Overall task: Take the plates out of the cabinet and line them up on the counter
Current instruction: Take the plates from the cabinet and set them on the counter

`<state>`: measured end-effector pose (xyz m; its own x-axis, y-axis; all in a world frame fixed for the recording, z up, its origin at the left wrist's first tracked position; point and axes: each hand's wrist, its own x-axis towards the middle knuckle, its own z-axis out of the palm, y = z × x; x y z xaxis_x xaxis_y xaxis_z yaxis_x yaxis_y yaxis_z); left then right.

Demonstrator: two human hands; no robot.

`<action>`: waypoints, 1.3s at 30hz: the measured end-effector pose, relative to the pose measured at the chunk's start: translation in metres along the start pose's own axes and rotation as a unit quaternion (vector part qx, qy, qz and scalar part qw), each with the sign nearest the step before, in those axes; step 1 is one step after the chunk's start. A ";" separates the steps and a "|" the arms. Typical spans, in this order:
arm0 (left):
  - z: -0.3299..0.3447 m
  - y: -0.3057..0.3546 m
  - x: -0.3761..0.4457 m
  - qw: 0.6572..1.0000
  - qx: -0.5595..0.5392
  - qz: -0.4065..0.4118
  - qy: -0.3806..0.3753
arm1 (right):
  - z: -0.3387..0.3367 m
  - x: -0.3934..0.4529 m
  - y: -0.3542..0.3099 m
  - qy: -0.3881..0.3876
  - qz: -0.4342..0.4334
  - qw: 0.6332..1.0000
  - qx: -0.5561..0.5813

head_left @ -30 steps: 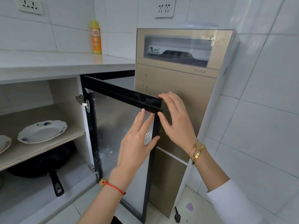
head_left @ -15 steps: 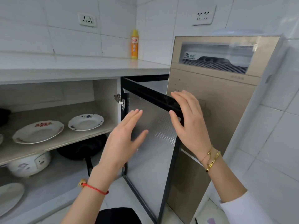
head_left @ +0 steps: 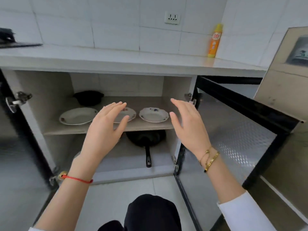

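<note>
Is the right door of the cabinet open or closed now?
Open. The right door is swung out toward the camera, so the shelf with its plates is exposed. Neither hand touches it.

Bright, even light; blurred, wide-angle-bent edges.

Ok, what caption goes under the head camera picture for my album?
Both open hands, left hand and right hand, reach toward three plates on the open cabinet's shelf.

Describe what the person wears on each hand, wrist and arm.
The left hand is bare, with a thin red string bracelet carrying a small gold bead at the wrist; the forearm is uncovered. The right hand is also bare, with two gold bracelets at the wrist and a white sleeve pushed partway up the forearm.
</note>
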<state>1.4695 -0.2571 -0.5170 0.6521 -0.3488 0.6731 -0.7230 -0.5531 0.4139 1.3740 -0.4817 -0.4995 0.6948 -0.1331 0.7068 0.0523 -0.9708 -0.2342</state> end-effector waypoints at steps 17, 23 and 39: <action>-0.037 -0.206 -0.001 0.960 0.146 -0.236 0.030 | 0.237 0.103 -0.060 -0.199 -0.035 0.970 0.136; -0.018 -0.266 0.028 0.948 0.149 -0.280 0.023 | 0.315 0.148 -0.080 -0.249 -0.019 0.952 0.180; 0.063 -0.416 0.097 0.898 0.057 -0.435 -0.041 | 0.494 0.219 -0.086 -0.380 0.109 0.903 0.167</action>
<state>1.8483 -0.1082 -0.6623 0.9769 0.1998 0.0760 0.0925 -0.7155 0.6925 1.8760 -0.3288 -0.6539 0.9998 -0.0149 -0.0125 -0.0194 -0.8062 -0.5913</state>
